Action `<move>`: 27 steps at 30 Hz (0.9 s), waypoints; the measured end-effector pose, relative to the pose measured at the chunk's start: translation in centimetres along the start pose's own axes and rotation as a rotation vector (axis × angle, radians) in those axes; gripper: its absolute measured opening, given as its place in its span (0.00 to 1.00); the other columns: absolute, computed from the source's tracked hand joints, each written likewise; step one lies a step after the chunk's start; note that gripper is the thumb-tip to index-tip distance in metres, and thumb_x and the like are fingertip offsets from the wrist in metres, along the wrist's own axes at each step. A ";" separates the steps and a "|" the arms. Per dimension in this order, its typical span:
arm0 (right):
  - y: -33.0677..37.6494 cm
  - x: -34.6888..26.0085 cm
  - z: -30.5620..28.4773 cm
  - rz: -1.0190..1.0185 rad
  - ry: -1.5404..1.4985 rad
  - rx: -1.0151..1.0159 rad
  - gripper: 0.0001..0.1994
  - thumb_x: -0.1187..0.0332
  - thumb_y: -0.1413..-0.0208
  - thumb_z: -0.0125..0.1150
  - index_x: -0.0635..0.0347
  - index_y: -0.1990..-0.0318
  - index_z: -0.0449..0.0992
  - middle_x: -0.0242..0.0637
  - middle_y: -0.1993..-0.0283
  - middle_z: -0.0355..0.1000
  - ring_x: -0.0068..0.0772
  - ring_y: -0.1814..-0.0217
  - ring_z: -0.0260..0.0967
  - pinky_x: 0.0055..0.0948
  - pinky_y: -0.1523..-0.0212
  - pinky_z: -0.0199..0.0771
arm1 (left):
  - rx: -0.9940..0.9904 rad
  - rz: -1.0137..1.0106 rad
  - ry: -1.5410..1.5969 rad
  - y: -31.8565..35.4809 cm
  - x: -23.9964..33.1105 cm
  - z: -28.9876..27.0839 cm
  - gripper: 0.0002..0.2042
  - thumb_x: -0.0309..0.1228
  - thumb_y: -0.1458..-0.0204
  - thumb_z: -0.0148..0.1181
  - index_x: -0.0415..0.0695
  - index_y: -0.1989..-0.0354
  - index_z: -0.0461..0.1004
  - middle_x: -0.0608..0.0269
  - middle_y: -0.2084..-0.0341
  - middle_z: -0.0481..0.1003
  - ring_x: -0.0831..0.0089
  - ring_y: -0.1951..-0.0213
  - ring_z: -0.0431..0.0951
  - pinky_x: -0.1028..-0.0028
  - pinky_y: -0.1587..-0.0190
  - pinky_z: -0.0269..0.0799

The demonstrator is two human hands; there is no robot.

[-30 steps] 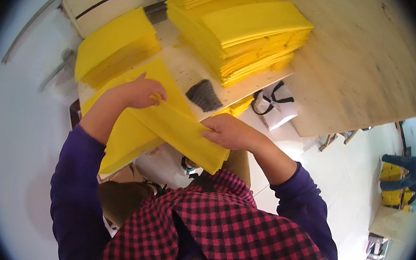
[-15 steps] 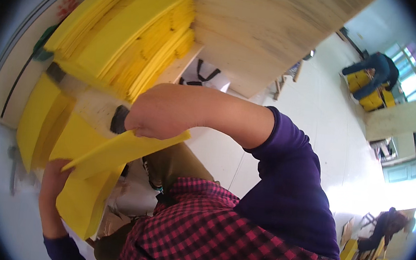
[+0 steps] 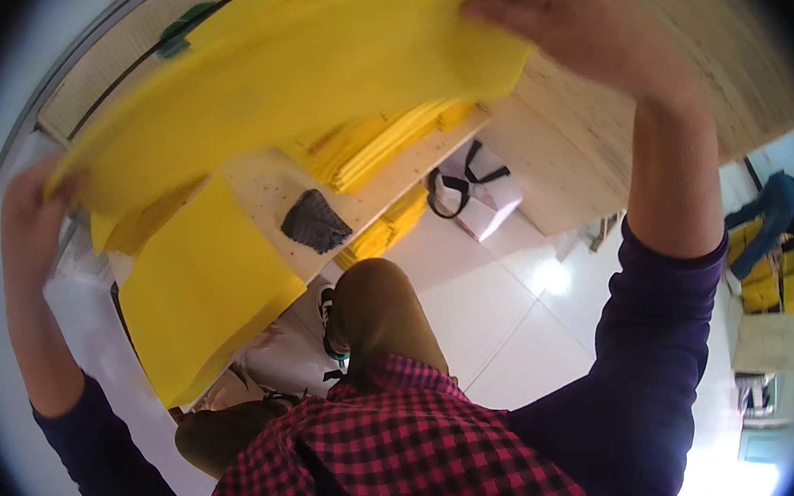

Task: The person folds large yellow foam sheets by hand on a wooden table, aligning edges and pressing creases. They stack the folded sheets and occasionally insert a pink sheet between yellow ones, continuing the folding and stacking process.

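A wide, thin yellow sheet (image 3: 287,97) is stretched between my hands, slightly blurred and bowed. My left hand (image 3: 37,202) pinches its near-left end, and my right hand (image 3: 567,27) grips the far-right end. Below the raised sheet, a yellow stack of sheets (image 3: 367,156) shows only in part. Nearer to me lies another yellow stack (image 3: 208,298), its flat top sheet exposed. Between these stacks a crumpled dark grey cloth (image 3: 316,222) rests on the wooden bench (image 3: 266,180), with neither hand touching it.
A white bag with black handles (image 3: 491,200) stands on the tiled floor beyond the bench, beside a large wooden panel (image 3: 565,159). More yellow pieces (image 3: 394,224) sit under the bench edge. At far right another person (image 3: 772,219) bends over yellow items.
Both hands have spread apart and lifted the yellow sheet up and away from me, over the far stack. The dark grey cloth now shows fully. My view has shifted.
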State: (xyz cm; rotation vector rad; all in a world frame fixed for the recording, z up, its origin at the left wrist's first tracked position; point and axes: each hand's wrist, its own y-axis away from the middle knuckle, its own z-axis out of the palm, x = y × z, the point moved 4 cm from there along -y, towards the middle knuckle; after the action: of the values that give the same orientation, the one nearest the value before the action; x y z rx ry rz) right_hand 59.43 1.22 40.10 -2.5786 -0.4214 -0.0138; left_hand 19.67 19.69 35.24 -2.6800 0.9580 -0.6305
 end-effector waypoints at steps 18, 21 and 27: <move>1.2 22.1 21.0 0.263 0.147 0.293 0.19 0.80 0.52 0.53 0.45 0.53 0.76 0.37 0.49 0.71 0.42 0.47 0.68 0.35 0.48 0.70 | 0.459 0.465 -0.342 -7.7 9.2 23.6 0.22 0.21 0.60 0.55 0.47 0.53 0.73 0.61 0.55 0.75 0.60 0.51 0.74 0.64 0.52 0.71; 1.4 22.7 21.3 0.269 0.132 0.260 0.20 0.80 0.52 0.52 0.46 0.53 0.75 0.38 0.48 0.71 0.41 0.46 0.67 0.33 0.48 0.70 | 0.381 0.460 -0.286 -8.3 8.8 22.7 0.21 0.20 0.59 0.54 0.47 0.52 0.72 0.61 0.54 0.75 0.60 0.49 0.73 0.63 0.50 0.69; -0.2 23.4 20.7 0.252 0.143 0.221 0.19 0.82 0.51 0.49 0.48 0.54 0.75 0.37 0.47 0.71 0.42 0.46 0.67 0.32 0.48 0.70 | 0.343 0.513 -0.282 -8.3 9.9 21.7 0.21 0.19 0.57 0.52 0.47 0.51 0.71 0.62 0.53 0.74 0.62 0.47 0.71 0.61 0.44 0.65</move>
State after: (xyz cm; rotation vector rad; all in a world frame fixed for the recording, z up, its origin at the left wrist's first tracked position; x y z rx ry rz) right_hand 80.20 18.56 24.49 -2.3754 -0.0398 -0.0587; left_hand 41.20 21.06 22.08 -2.0369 1.2531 -0.2646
